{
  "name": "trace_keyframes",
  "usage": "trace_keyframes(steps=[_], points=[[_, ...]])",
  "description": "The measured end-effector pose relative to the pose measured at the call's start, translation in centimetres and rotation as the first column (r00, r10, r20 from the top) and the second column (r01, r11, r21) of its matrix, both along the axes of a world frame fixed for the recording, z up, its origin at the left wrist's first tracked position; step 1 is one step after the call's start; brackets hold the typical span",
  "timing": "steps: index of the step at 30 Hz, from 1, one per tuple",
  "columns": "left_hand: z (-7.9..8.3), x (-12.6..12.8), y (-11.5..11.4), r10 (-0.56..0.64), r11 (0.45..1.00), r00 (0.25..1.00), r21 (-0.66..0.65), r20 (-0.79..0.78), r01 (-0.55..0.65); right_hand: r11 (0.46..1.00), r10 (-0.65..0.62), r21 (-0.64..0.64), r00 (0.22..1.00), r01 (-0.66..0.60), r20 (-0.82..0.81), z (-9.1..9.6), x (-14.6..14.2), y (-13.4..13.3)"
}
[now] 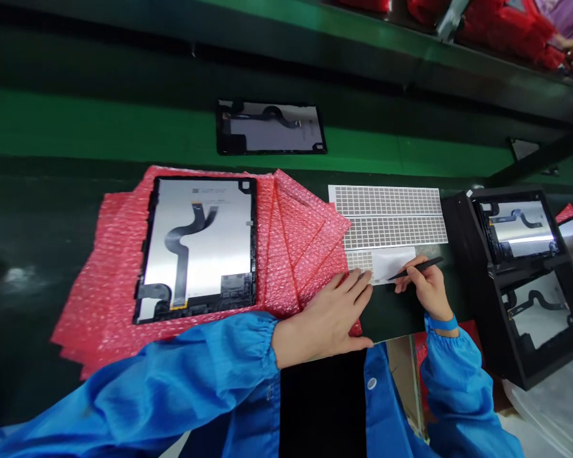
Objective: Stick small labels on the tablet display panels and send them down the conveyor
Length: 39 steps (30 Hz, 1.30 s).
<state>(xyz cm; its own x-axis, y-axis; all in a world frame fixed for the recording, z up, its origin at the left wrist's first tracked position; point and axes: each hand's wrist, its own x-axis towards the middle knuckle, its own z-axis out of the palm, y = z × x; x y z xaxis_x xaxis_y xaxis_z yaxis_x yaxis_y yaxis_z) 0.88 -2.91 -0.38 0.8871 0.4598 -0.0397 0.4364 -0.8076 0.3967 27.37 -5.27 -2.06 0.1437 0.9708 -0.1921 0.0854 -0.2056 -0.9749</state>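
Observation:
My left hand (pixel 328 316) lies flat with fingers stretched out, pressing the corner of a white sheet of small grey labels (pixel 389 219) and the edge of the red bubble wrap (pixel 291 242). Fingers closed, my right hand (pixel 423 286) grips black tweezers (pixel 415 268) whose tip rests on the blank lower part of the label sheet. A tablet panel (pixel 198 248) lies back side up on the stack of red bubble-wrap bags, showing a black flex cable. Both arms wear blue sleeves.
A second panel (pixel 270 128) lies farther back on the green conveyor belt (pixel 76 127). A black rack (pixel 523 280) at the right holds two more panels. Red bags (pixel 506 25) sit on the far shelf.

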Motion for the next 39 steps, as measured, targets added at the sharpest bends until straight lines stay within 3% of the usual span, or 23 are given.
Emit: trace_keyframes(steps=[3, 6, 9, 11, 13, 14, 16, 17, 18, 19, 23, 30, 39], points=[[1.3, -1.8, 0.0, -0.02, 1.0, 0.996, 0.012, 0.082, 0.019, 0.999, -0.019, 0.035, 0.999, 0.021, -0.046, 1.3, -1.3, 0.7], [4.0, -5.0, 0.2, -0.001, 0.999, 0.993, 0.051, 0.119, -0.005, 0.997, -0.002, 0.077, 0.999, 0.006, -0.051, 2.7, -4.0, 2.6], [6.5, -9.0, 1.9, 0.125, 0.992, 0.99, 0.012, 0.06, -0.126, 0.994, 0.031, 0.104, 0.998, -0.025, -0.063, 3.8, -8.5, 5.6], [7.1, -12.2, 4.1, 0.275, 0.961, 0.961, -0.016, -0.022, -0.275, 0.991, 0.074, 0.116, 0.995, -0.065, -0.071, 4.5, -12.2, 7.9], [6.7, -15.9, 6.5, 0.506, 0.86, 0.858, -0.024, -0.087, -0.51, 0.984, 0.129, 0.132, 0.989, -0.118, -0.074, 5.0, -16.1, 10.0], [6.3, -17.9, 7.7, 0.64, 0.765, 0.763, -0.02, -0.093, -0.644, 0.979, 0.161, 0.14, 0.984, -0.149, -0.079, 5.2, -18.1, 10.9], [4.9, -21.6, 9.8, 0.854, 0.519, 0.52, -0.021, -0.033, -0.854, 0.964, 0.237, 0.144, 0.967, -0.222, -0.093, 5.5, -21.7, 12.5], [4.2, -23.3, 10.5, 0.909, 0.418, 0.418, -0.052, 0.015, -0.907, 0.955, 0.275, 0.141, 0.956, -0.259, -0.104, 5.6, -23.3, 13.2], [3.5, -24.6, 11.1, 0.934, 0.356, 0.352, -0.108, 0.059, -0.928, 0.947, 0.307, 0.134, 0.944, -0.291, -0.118, 5.6, -24.8, 13.9], [2.7, -25.6, 11.5, 0.941, 0.338, 0.327, -0.184, 0.091, -0.923, 0.941, 0.331, 0.126, 0.934, -0.316, -0.132, 5.5, -26.2, 14.4], [0.8, -26.7, 11.7, 0.914, 0.401, 0.381, -0.449, 0.139, -0.799, 0.934, 0.354, 0.099, 0.922, -0.342, -0.158, 4.6, -30.2, 16.0], [0.6, -26.0, 10.9, 0.912, 0.38, 0.386, -0.642, 0.139, -0.666, 0.934, 0.357, 0.027, 0.925, -0.357, -0.126, 2.0, -32.5, 16.9], [-0.1, -26.1, 10.6, 0.925, 0.35, 0.344, -0.721, 0.163, -0.598, 0.92, 0.389, -0.015, 0.918, -0.391, -0.081, 1.3, -32.4, 16.7]])
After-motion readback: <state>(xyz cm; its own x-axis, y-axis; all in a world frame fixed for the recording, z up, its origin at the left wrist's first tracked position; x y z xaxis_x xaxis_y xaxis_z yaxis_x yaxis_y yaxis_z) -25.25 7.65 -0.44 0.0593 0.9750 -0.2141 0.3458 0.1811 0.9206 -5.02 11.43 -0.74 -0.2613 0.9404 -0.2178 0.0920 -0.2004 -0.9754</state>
